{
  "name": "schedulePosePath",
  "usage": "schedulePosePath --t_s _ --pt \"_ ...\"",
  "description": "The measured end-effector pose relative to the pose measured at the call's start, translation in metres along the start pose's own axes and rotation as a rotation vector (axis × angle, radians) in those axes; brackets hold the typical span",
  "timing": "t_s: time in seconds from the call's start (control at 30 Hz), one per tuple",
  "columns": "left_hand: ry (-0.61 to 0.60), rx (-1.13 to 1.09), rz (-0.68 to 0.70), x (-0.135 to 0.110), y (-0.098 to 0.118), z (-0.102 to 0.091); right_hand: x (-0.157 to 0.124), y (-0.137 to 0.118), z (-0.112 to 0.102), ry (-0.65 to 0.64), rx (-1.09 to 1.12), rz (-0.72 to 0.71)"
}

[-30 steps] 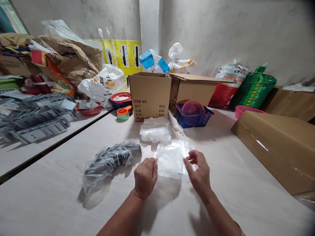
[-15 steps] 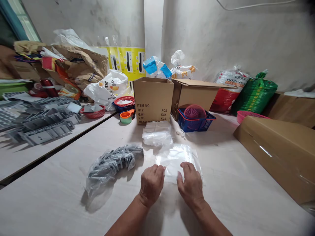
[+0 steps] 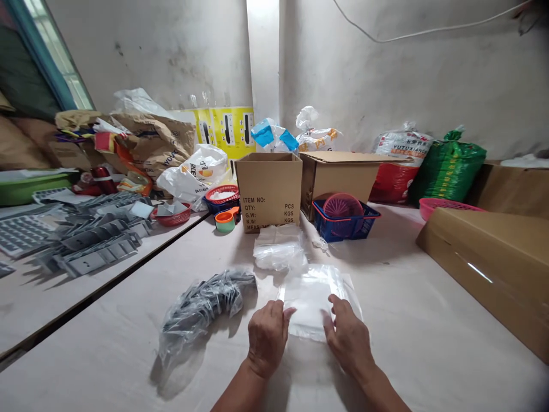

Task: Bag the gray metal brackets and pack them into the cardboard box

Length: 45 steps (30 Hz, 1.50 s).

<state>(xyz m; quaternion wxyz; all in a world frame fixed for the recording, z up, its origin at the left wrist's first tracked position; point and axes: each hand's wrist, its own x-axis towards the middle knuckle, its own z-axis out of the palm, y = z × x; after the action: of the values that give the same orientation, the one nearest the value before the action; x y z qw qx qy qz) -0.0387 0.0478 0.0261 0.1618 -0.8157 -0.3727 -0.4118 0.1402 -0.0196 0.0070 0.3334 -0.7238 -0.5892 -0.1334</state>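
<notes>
A stack of clear flat plastic bags (image 3: 306, 309) lies in front of me. My left hand (image 3: 268, 337) is at its left edge, fingers bent and thumb stretched out over the plastic. On the right side of the stack my right hand (image 3: 349, 337) rests with thumb and fingers apart. Beyond the stack lies a crumpled bundle of clear plastic bags (image 3: 278, 249), touching it. To the left of my hands a filled clear bag (image 3: 201, 315) lies on its side, packed with thin dark grey pieces.
Behind stand an upright carton (image 3: 270, 189), another carton (image 3: 338, 171) and a blue basket (image 3: 347, 229) holding a pink one. A brown box (image 3: 493, 280) takes up the right. Grey flat parts (image 3: 98, 234) are piled on the left table, past a dark gap (image 3: 107, 280).
The view has tilted up a little, so everything sits lower in the picture. My left thumb has spread away from its fingers. My right hand has shifted slightly right.
</notes>
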Motion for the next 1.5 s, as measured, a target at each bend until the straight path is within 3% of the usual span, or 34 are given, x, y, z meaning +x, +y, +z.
schedulePosePath --t_s 0.17,0.63,0.77,0.9,1.07,1.23,1.37,1.5 --pt "-0.060 0.010 0.008 -0.007 0.002 0.006 -0.007 0.005 0.006 -0.036 -0.245 -0.114" --pt "-0.185 -0.063 -0.036 -0.017 0.005 0.014 -0.011 0.015 0.015 -0.003 -0.168 -0.354" --pt "-0.204 -0.165 -0.091 -0.016 0.006 0.012 -0.016 0.021 0.022 -0.066 -0.176 -0.256" --pt "-0.199 -0.129 -0.094 -0.013 0.005 0.011 -0.021 0.024 0.028 -0.076 -0.186 -0.167" --pt "-0.094 -0.051 -0.127 -0.009 0.007 0.010 -0.020 0.034 0.032 -0.015 -0.183 -0.279" --pt "0.006 -0.075 -0.234 -0.011 0.009 0.012 -0.021 0.043 0.040 -0.064 -0.202 -0.365" --pt "-0.052 -0.067 -0.243 -0.015 0.009 0.016 -0.022 0.037 0.037 -0.087 -0.220 -0.350" --pt "-0.136 -0.064 -0.250 -0.012 0.008 0.017 -0.018 0.016 0.020 -0.062 -0.236 -0.294"
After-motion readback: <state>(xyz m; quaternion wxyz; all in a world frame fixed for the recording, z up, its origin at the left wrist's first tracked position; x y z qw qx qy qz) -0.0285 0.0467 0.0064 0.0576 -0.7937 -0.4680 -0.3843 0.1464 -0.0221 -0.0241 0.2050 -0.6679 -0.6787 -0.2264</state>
